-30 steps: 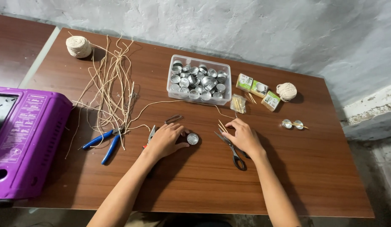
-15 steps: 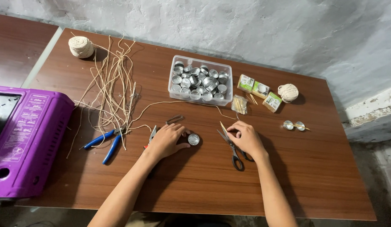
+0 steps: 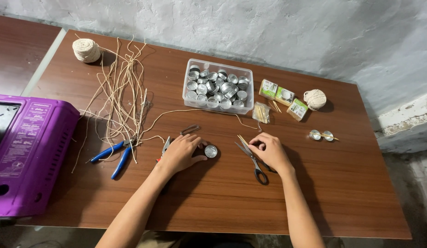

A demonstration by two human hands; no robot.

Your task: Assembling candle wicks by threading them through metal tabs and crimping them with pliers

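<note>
**Two hands and a little tin cup on a brown table**

There is one view, from the head camera, looking down.

The left hand [image 3: 180, 153] rests on the table [image 3: 222, 202]. Its fingers are curled, and the thumb and fingertips touch a small round tin cup [image 3: 210, 151]. The cup sits on the table just to the right of that hand. The hand pinches its edge and does not lift it.

The right hand [image 3: 270, 150] is a little way off to the right, so the cup lies between the two hands, much closer to the left one. The right hand's fingers are bent around a thin pale stick [image 3: 243, 140], which pokes out up and to the left. Scissors [image 3: 253, 159] lie open on the table just beside this hand, partly under it (I cannot tell if the hand touches them).

Just left of the left hand, a red-handled tool [image 3: 165, 148] peeks out. Further left lie blue pliers [image 3: 116, 154]. Above them is a loose bunch of tan strings [image 3: 121, 92], and a ball of twine [image 3: 86, 49] sits at the far corner.

Behind the hands stands a clear box [image 3: 217, 87] full of shiny tin cups. To its right are small green packets [image 3: 283, 96] and another twine ball [image 3: 315, 98]. Two more cups [image 3: 322, 135] sit well apart on the right.

A purple box [image 3: 25, 156] fills the left edge.
</note>
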